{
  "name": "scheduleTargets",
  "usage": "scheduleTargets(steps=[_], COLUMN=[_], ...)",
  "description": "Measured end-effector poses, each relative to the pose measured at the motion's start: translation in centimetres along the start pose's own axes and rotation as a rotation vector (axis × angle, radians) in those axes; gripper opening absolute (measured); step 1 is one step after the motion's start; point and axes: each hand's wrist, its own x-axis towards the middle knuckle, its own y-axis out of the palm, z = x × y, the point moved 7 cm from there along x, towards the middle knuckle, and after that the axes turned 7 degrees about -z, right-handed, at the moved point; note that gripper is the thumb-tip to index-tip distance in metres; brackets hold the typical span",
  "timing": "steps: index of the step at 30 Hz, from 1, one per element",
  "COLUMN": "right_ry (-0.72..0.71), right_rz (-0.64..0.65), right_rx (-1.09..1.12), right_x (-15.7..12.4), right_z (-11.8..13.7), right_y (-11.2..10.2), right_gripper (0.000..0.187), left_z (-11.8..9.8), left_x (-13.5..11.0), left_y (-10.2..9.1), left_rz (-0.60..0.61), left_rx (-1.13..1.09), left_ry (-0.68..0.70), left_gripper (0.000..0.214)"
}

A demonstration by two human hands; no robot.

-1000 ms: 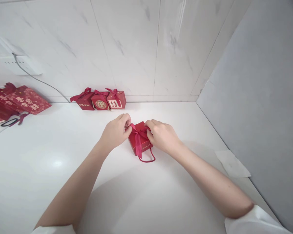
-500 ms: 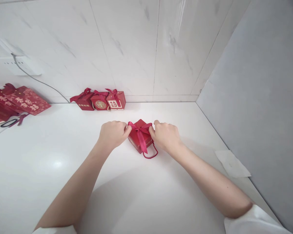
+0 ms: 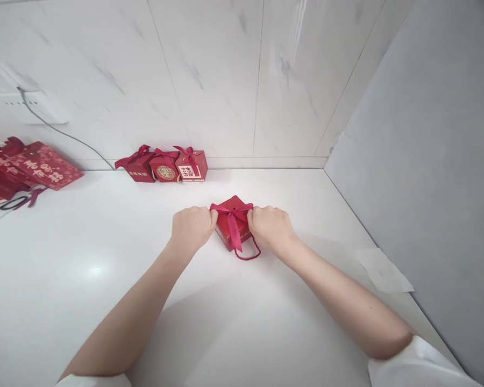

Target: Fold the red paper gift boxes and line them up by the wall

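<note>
A small red gift box [image 3: 225, 232] sits on the white table between my two hands, one corner turned toward me. Across its top lies a bow of crimson ribbon [image 3: 234, 231], with a tail hanging down the front. My left hand [image 3: 192, 228] is closed on the bow's left loop. On the other side, my right hand [image 3: 271, 226] grips the right loop between thumb and fingers. Both loops are drawn out sideways. A dark red cord handle [image 3: 248, 258] curves onto the table at the box's near side.
Against the tiled wall stand three red gift boxes [image 3: 165, 167] with bows. Red paper bags [image 3: 44, 165] and black-handled scissors [image 3: 14, 203] lie at the far left. A grey cable [image 3: 70, 134] hangs along the wall. White paper [image 3: 384, 270] lies by the grey panel on the right.
Both hands have tightened into fists around the bow's loops. My left hand has shifted slightly right and nearer to me; the box has moved very little.
</note>
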Motion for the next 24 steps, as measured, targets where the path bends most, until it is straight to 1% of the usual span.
scheduleTargets(steps=[3,6,10,14,18,19,20,21,23,24], right_ry=[-0.003,0.002,0.011,0.019,0.026,0.014,0.002,0.001,0.040,0.073], right_rz=[-0.019,-0.031,-0.005,-0.011,0.014,0.023,0.032,0.044,0.049,0.038], right_rx=[0.003,0.013,0.002,0.002,0.000,0.004,0.020,0.049,0.123,0.152], right_x=[0.1,0.1,0.1,0.1,0.2,0.2,0.3,0.4,0.5,0.5], right_z=[0.1,0.0,-0.1,0.0,-0.3,-0.3,-0.5,-0.7,-1.4,-1.9], right_y=[0.1,0.1,0.3,0.3,0.5,0.5,0.5,0.4,0.0,-0.3], right_gripper=[0.027,0.027,0.026,0.027,0.031,0.031,0.030,0.031,0.040,0.046], left_z=[0.1,0.0,0.1,-0.2,-0.3,-0.1,0.4,0.9,2.2,2.8], left_x=[-0.2,-0.3,-0.1,0.1,0.3,0.4,0.5,0.5,0.1,-0.1], left_y=[0.7,1.3,2.0,2.5,1.9,1.6,1.4,1.4,1.5,1.3], left_rz=[-0.010,-0.068,-0.123,-0.112,-0.067,-0.032,0.035,0.134,0.387,0.469], left_rx=[0.002,-0.033,-0.059,-0.050,-0.076,-0.109,-0.167,-0.246,-0.435,-0.502], left_ry=[-0.021,0.044,0.112,0.117,0.067,0.054,0.046,0.044,0.050,0.054], left_gripper=[0.055,0.048,0.041,0.041,0.047,0.050,0.053,0.054,0.053,0.052])
